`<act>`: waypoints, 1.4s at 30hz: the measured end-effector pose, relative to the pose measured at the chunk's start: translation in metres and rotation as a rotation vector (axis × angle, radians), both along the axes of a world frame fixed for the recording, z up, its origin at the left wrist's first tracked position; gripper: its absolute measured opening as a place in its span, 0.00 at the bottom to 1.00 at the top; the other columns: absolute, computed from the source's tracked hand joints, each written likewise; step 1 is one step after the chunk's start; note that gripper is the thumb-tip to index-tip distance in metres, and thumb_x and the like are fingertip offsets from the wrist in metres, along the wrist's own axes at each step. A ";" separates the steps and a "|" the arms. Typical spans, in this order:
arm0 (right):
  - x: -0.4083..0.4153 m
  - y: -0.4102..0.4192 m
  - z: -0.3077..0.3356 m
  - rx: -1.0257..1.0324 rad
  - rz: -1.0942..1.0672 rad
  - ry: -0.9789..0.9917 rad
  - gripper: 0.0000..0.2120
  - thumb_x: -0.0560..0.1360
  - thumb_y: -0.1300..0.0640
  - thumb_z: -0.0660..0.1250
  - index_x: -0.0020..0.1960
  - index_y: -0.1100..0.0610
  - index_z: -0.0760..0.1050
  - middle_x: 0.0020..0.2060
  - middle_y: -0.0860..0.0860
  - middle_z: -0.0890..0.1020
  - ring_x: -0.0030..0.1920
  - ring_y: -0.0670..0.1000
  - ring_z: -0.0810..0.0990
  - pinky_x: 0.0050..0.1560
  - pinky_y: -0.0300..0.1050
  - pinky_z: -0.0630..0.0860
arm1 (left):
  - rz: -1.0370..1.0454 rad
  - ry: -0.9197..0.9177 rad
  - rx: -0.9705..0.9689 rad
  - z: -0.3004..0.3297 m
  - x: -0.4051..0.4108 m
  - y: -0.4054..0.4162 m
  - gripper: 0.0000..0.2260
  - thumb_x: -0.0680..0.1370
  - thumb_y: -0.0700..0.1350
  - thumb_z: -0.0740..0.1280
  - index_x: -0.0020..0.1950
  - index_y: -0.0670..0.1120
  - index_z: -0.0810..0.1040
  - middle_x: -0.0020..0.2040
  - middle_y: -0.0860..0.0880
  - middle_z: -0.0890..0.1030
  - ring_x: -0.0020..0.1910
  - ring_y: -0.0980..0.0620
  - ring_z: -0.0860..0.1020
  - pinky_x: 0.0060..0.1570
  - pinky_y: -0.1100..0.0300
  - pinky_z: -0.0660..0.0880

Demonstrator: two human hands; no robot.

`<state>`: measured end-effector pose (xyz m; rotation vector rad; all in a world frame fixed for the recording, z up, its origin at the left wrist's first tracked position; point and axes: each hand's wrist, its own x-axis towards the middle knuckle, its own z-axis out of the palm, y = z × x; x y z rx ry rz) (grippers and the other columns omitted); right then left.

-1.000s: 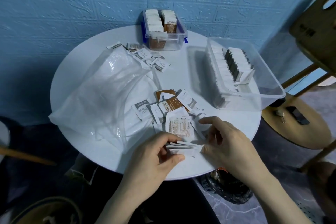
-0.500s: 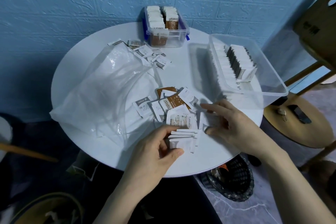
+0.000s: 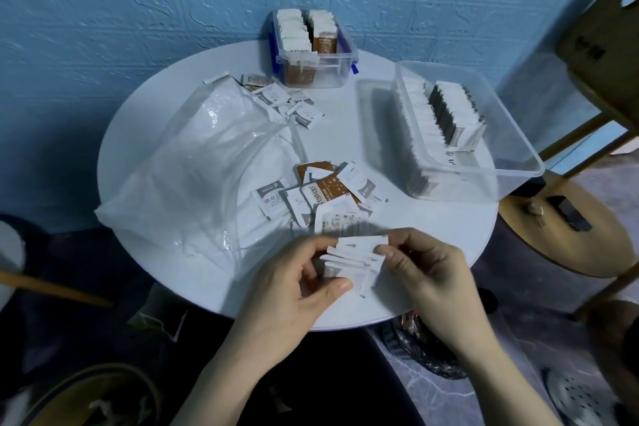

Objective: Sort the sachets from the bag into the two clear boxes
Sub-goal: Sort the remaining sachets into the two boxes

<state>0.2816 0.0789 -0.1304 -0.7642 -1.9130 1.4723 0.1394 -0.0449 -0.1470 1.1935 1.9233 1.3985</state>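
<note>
Both hands [image 3: 352, 273] pinch one white sachet stack [image 3: 352, 258].

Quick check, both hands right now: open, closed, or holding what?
Left hand: closed, holding the stack of white sachets from its left side.
Right hand: closed, pinching the same stack at its right end.

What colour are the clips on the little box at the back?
Blue. The small clear box has blue clips on its sides, best seen in the head view.
</note>
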 end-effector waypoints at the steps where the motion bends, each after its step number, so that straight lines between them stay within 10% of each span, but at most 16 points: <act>1: 0.000 -0.003 -0.001 -0.018 0.022 -0.005 0.05 0.74 0.54 0.68 0.42 0.53 0.82 0.38 0.48 0.84 0.41 0.41 0.79 0.44 0.34 0.73 | 0.010 0.002 0.003 0.000 0.000 0.000 0.21 0.69 0.47 0.77 0.54 0.67 0.75 0.37 0.64 0.76 0.33 0.61 0.72 0.36 0.69 0.69; 5: 0.008 -0.004 0.003 0.099 0.083 -0.049 0.12 0.77 0.48 0.63 0.54 0.51 0.81 0.49 0.45 0.84 0.51 0.43 0.80 0.51 0.33 0.71 | 0.026 0.020 0.010 0.004 0.003 -0.002 0.17 0.69 0.41 0.77 0.47 0.60 0.77 0.36 0.64 0.76 0.32 0.62 0.72 0.35 0.73 0.67; 10: 0.017 -0.001 0.005 0.386 0.083 -0.219 0.21 0.66 0.35 0.70 0.55 0.43 0.79 0.38 0.40 0.71 0.39 0.44 0.73 0.40 0.30 0.67 | 0.013 0.084 -0.007 0.011 0.005 -0.004 0.17 0.69 0.42 0.77 0.46 0.61 0.75 0.41 0.66 0.76 0.34 0.62 0.74 0.35 0.74 0.67; 19: 0.011 -0.008 0.001 0.310 0.158 -0.254 0.13 0.69 0.49 0.75 0.52 0.43 0.79 0.37 0.43 0.78 0.39 0.44 0.76 0.39 0.31 0.68 | -0.112 0.090 -0.037 0.022 0.003 -0.005 0.17 0.70 0.44 0.77 0.52 0.59 0.77 0.46 0.64 0.77 0.39 0.64 0.76 0.39 0.76 0.67; 42: 0.001 -0.004 0.015 0.528 0.254 -0.214 0.12 0.72 0.48 0.73 0.55 0.47 0.78 0.48 0.39 0.79 0.53 0.47 0.74 0.52 0.38 0.70 | -0.055 0.350 -0.090 0.014 -0.003 -0.007 0.12 0.69 0.49 0.74 0.51 0.55 0.79 0.45 0.69 0.72 0.40 0.66 0.73 0.40 0.76 0.66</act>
